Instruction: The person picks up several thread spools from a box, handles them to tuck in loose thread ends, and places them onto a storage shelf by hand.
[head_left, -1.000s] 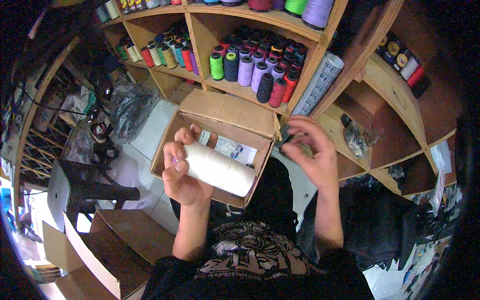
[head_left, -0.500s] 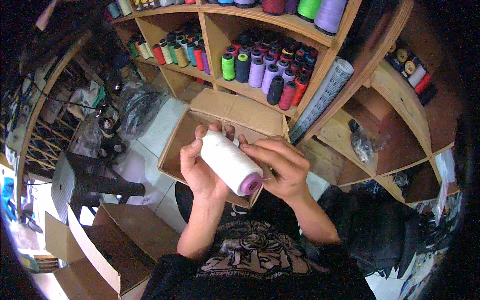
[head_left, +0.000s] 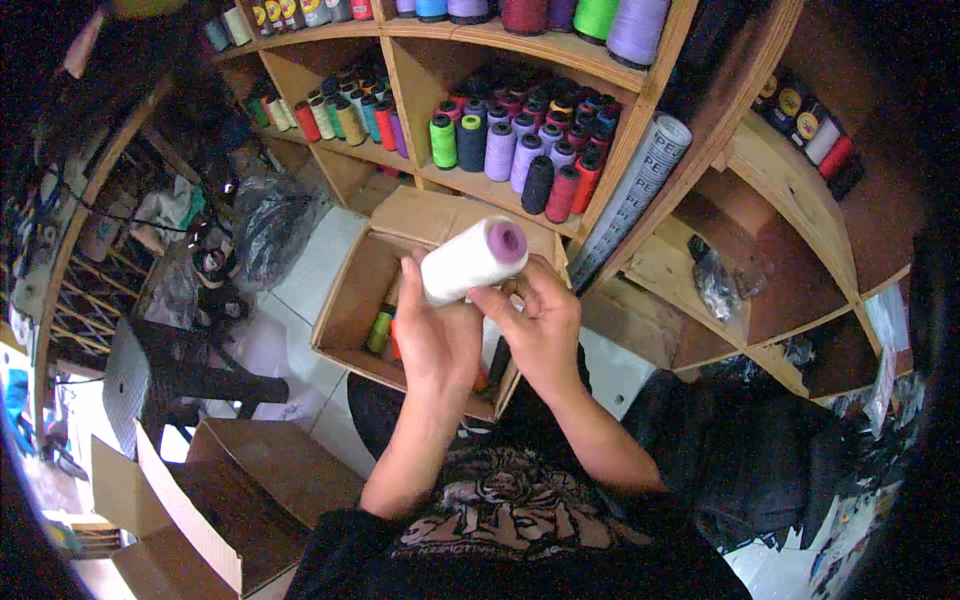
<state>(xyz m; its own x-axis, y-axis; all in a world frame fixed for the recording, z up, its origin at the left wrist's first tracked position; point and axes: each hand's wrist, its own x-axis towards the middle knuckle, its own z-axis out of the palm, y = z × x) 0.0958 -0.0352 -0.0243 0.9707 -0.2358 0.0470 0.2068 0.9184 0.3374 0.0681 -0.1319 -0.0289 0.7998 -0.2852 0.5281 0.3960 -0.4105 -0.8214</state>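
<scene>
White thread cone now tipped up, purple core toward me, my left hand and right hand both closed around it, above open cardboard box holding what look like green and red spools.

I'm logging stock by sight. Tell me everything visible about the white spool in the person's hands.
The white spool is a large cone of white thread wound smooth on a core whose lilac end faces up and right. It lies tilted, held above the open cardboard box. The left hand cradles it from below, fingers wrapped around its near end; the right hand touches its underside near the lilac end.
</scene>
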